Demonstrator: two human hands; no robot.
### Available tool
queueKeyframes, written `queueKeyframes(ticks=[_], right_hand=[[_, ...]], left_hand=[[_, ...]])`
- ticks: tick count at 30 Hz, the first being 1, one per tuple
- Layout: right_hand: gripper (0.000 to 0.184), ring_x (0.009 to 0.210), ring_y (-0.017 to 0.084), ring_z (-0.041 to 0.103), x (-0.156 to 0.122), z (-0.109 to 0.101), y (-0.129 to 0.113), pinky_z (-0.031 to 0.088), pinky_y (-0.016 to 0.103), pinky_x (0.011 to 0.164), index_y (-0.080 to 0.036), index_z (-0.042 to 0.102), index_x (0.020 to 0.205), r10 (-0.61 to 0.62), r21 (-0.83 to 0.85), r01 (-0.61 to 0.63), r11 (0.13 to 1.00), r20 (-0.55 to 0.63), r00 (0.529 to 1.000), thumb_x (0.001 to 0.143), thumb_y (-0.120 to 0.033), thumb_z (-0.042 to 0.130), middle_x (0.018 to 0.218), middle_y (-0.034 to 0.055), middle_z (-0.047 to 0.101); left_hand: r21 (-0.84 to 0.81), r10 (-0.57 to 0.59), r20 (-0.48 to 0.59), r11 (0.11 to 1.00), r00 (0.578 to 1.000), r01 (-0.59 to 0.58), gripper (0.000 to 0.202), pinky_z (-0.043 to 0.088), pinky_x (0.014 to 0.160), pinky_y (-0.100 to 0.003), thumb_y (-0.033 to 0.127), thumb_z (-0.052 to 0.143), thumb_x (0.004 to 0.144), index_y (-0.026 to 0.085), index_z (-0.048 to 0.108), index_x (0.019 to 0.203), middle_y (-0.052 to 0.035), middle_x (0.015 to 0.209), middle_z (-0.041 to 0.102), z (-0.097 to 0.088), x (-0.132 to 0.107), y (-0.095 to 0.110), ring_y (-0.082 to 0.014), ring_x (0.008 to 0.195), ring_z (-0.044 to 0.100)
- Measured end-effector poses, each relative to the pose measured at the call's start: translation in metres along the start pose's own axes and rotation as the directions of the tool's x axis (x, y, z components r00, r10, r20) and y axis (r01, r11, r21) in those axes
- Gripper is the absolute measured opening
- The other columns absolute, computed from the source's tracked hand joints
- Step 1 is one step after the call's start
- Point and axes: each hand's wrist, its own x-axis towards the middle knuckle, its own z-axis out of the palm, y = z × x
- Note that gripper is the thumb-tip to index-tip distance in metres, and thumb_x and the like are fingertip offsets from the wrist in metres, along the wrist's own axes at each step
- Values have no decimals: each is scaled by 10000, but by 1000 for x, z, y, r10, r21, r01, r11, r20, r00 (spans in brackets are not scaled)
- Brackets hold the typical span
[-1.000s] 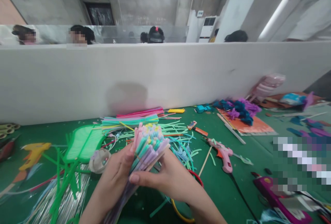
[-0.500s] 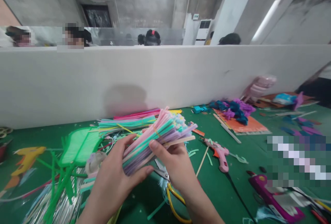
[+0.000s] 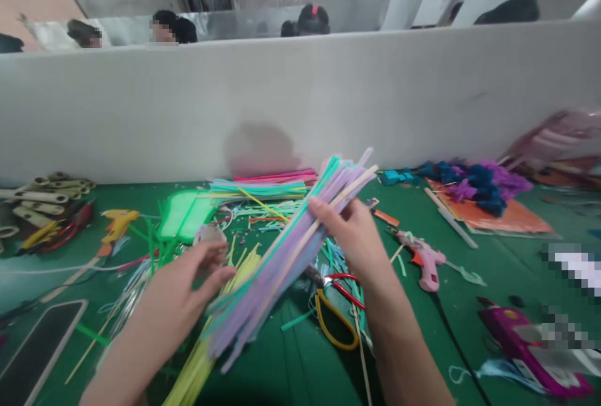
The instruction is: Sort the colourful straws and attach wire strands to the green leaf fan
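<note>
- Right hand (image 3: 350, 231) clamped, thumb on top, around the long fuzzy bundle of lavender, mint and cream stems (image 3: 282, 274), held above the surface (image 3: 286, 368) nearer its upper end.
- From that grip, the bundle's greater length runs toward 7 o'clock; its long axis lies from 1 to 7 o'clock, with uneven ends at both tips.
- Left hand (image 3: 195, 278) has thumb and fingers apart, the bundle at its 3 o'clock; the right hand is the nearer one.
- Yellow bundle of thin, soft-looking stems (image 3: 192, 371), curving from the left hand's 2 o'clock toward 6; contact cannot be told.
- Bright green, mesh-like panel with rounded corners (image 3: 188, 215), at the left hand's 12 o'clock.
- Pink, hard-plastic glue gun with orange trigger (image 3: 427, 262), at the right hand's 4 o'clock.
- Smooth black phone-like slab with pale rim (image 3: 44, 350), at the left hand's 8 o'clock.
</note>
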Motion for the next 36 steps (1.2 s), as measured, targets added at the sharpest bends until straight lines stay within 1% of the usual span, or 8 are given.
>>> queueKeyframes(ticks=[4, 9, 12, 15, 19, 23, 29, 36], right_hand=[[395, 627, 140, 589, 8, -30, -5, 464, 235, 511, -158, 662, 904, -81, -154, 57, 986, -154, 985, 732, -510, 710, 788, 33, 668], [349, 635, 151, 581, 6, -42, -11, 445, 241, 514, -181, 671, 880, -158, -270, 112, 956, -151, 976, 737, -497, 705, 781, 30, 665], [346, 620, 153, 579, 4, -38, -14, 434, 242, 506, -174, 673, 898, -153, -319, 110, 941, -112, 982, 743, -482, 700, 764, 32, 666], [356, 601, 152, 580, 4, -36, -14, 433, 241, 497, -163, 678, 911, -140, -326, 104, 939, -87, 986, 741, -475, 702, 759, 38, 676], [348, 537, 144, 567, 15, -43, -4, 426, 223, 430, -155, 676, 882, -23, -244, -12, 970, -142, 990, 722, -459, 727, 688, 27, 663], [232, 520, 125, 574, 37, -53, 20, 494, 207, 425, -168, 640, 816, 196, 149, -168, 974, -197, 961, 752, -377, 718, 656, -4, 640], [50, 807, 167, 687, 65, -38, 58, 623, 359, 734, -189, 583, 907, 422, 787, -192, 587, -95, 901, 878, -199, 544, 887, 31, 698], [69, 940, 179, 672, 67, -21, 74, 621, 359, 744, -208, 515, 966, 591, 843, -310, 441, -13, 806, 918, -217, 466, 982, 48, 655]], left_hand=[[298, -262, 112, 929, 959, 219, 420, 456, 689, -322, 566, 393, 893, 201, 600, 896, -31, 755, 633, 31, -40, -36, -213, 692, 609], [474, -154, -17, 869, 988, 143, 441, 442, 840, -378, 417, 439, 915, 94, 549, 1194, -140, 1027, 589, 101, -74, -60, -273, 969, 575], [552, -108, -164, 814, 981, 182, 473, 435, 838, -385, 386, 419, 931, 50, 505, 1252, -201, 1127, 547, 117, -80, -60, -300, 1034, 540], [617, -134, -222, 747, 966, 245, 454, 430, 763, -386, 397, 418, 926, 54, 550, 1192, -208, 1097, 551, 117, -79, -56, -328, 1000, 537], [634, -208, -102, 740, 973, 224, 301, 400, 718, -361, 282, 354, 944, 122, 608, 913, -114, 860, 580, 114, -74, -52, -275, 840, 557], [615, -270, -40, 752, 962, 237, 229, 394, 736, -358, 146, 327, 912, 131, 551, 866, -120, 859, 597, 110, -69, -53, -274, 847, 584], [340, -502, 52, 822, 864, 457, 201, 372, 562, -273, 210, 257, 959, 141, 398, 1085, -71, 763, 651, 94, -67, -57, -227, 687, 668], [193, -407, 10, 897, 913, 398, 268, 406, 522, -285, 358, 265, 945, 206, 454, 1060, -44, 668, 661, 75, -70, -70, -251, 608, 675]])
